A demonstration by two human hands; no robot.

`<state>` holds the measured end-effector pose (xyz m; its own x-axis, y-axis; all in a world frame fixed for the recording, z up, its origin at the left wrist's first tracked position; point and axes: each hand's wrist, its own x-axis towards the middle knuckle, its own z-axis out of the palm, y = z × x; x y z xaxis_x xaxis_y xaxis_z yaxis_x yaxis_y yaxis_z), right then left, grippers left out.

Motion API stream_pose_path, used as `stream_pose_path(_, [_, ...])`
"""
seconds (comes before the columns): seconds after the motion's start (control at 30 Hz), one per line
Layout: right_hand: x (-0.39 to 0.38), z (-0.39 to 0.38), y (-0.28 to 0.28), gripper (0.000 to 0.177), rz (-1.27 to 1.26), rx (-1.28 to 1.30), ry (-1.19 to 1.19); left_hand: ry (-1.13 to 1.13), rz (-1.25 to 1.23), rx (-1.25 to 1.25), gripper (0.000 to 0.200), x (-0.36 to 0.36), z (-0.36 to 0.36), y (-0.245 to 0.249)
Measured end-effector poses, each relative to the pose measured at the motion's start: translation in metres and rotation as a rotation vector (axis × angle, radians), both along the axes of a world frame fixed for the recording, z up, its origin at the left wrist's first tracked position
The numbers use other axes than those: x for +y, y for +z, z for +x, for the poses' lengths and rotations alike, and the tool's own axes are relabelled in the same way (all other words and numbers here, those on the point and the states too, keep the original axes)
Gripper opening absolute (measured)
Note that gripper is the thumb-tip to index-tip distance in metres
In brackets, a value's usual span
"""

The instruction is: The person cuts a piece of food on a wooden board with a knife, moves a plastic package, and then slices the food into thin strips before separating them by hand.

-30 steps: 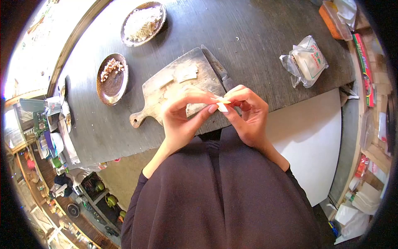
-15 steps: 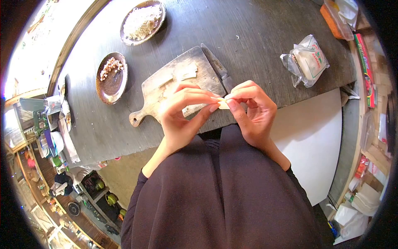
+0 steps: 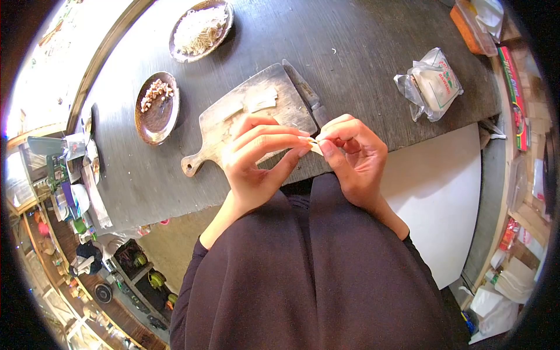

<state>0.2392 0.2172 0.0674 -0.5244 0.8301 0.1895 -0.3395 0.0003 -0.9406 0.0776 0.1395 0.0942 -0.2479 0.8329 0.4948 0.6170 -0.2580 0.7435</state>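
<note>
My left hand (image 3: 256, 157) and my right hand (image 3: 359, 157) meet at the fingertips in front of my body, each pinching a small pale yellowish piece (image 3: 315, 147). Fingers hide much of the piece. Beyond them lies a worn wooden cutting board (image 3: 213, 131), its handle toward the lower left. Flat pale pieces (image 3: 261, 100) rest on the board. A dark knife (image 3: 303, 87) lies along the board's right edge.
A brown oval dish (image 3: 156, 125) holds small chopped bits. Thin pale shreds fill another dish (image 3: 201, 32) at the top. A clear plastic bag (image 3: 434, 84) with a white block sits on the right of the dark table (image 3: 361, 64).
The small piece between my fingertips has tilted and shows a narrower face. Both hands have shifted only slightly.
</note>
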Motion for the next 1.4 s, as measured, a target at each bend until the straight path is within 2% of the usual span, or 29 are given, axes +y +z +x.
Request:
stream_pose_path(0.4, [-0.0032, 0.005, 0.0057, 0.011, -0.15, 0.027, 0.077, 0.01, -0.002, -0.005, 0.026, -0.0025, 0.0012, -0.0015])
stream_pose_path(0.6, [-0.0019, 0.0043, -0.0022, 0.015, -0.024, 0.034, 0.054, 0.001, 0.005, -0.006, 0.025, -0.0013, 0.0021, -0.0008])
stream_pose_path(1.27, [-0.0013, 0.0019, -0.0032, 0.014, -0.047, 0.034, 0.023, -0.041, 0.008, 0.002, 0.025, 0.001, 0.0016, -0.0004])
stream_pose_path(1.33, [-0.001, 0.0013, -0.0031, 0.013, -0.041, 0.036, 0.029, 0.026, -0.068, -0.121, 0.024, 0.0024, 0.0073, 0.0049])
stream_pose_path(1.4, [-0.0007, 0.0004, -0.002, 0.013, -0.035, 0.051, 0.026, -0.022, -0.092, -0.145, 0.024, 0.0017, 0.004, -0.001])
